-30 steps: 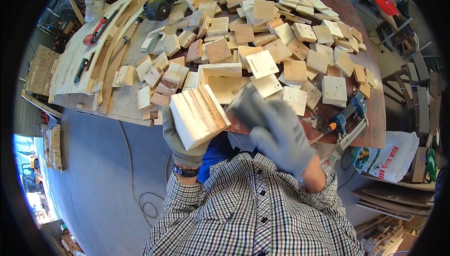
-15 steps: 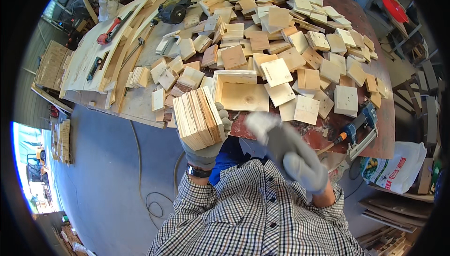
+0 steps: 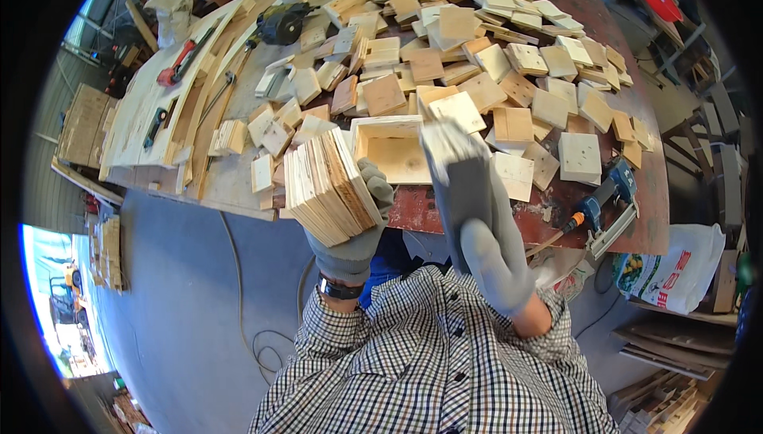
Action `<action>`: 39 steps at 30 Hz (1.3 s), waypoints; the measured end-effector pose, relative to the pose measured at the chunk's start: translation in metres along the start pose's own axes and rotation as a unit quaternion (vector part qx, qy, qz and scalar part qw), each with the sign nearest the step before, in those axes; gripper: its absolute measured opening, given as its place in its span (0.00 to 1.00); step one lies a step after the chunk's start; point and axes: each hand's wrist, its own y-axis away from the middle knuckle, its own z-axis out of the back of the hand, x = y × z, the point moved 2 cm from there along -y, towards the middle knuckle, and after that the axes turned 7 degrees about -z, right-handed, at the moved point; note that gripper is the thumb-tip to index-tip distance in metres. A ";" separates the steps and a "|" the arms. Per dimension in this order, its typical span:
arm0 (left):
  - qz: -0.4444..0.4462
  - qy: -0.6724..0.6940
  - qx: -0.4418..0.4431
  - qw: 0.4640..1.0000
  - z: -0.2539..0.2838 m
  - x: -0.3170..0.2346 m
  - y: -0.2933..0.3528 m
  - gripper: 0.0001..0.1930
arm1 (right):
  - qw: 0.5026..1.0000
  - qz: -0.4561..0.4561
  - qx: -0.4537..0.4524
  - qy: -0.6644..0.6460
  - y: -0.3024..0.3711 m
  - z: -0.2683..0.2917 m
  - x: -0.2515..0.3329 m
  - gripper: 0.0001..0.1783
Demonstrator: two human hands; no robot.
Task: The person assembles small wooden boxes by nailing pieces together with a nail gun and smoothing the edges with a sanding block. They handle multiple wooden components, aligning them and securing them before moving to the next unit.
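Observation:
Upright in my gloved left hand [image 3: 350, 235] is a stack of wooden blocks [image 3: 330, 187], thin layers pressed together with their edges toward me. The fingers wrap round its right side and underside. My gloved right hand [image 3: 502, 263] grips a flat dark grey tool [image 3: 467, 195]. Its pale far end is smeared by motion, so its kind is not clear. The tool points up and away, right of the stack and apart from it. Between and beyond the hands, an open wooden box [image 3: 389, 160] sits at the table's near edge, partly hidden by the tool.
Loose square wooden pieces [image 3: 445, 64] cover much of the reddish table [image 3: 509, 215]. A blue nail gun [image 3: 612, 191] lies at its right edge. Long boards, a red-handled tool [image 3: 179, 64] and a dark machine [image 3: 286, 25] lie at the left. A hose [image 3: 238, 299] trails on the floor.
The tool in my right hand has swung upright and away, now overlapping the box's right side. My left hand and the stack have shifted only slightly.

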 end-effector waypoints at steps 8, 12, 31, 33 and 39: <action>-0.183 -0.514 0.052 0.836 0.012 0.019 0.016 0.35 | 0.923 0.178 -0.096 0.327 -0.031 -0.040 -0.017 0.46; -0.097 -0.158 0.110 0.977 -0.014 0.014 -0.010 0.35 | 0.942 0.072 0.021 0.328 0.027 -0.017 -0.043 0.46; -0.207 -0.829 0.081 0.513 -0.035 0.006 -0.013 0.31 | 0.994 0.044 0.039 0.094 0.018 0.010 -0.027 0.43; -0.231 -0.887 0.103 0.386 -0.042 0.010 0.004 0.30 | 0.984 0.081 0.002 0.159 -0.014 -0.003 0.002 0.43; -0.179 -0.562 0.040 0.807 -0.018 0.009 -0.020 0.34 | 0.941 0.155 -0.041 0.298 -0.008 -0.023 -0.026 0.45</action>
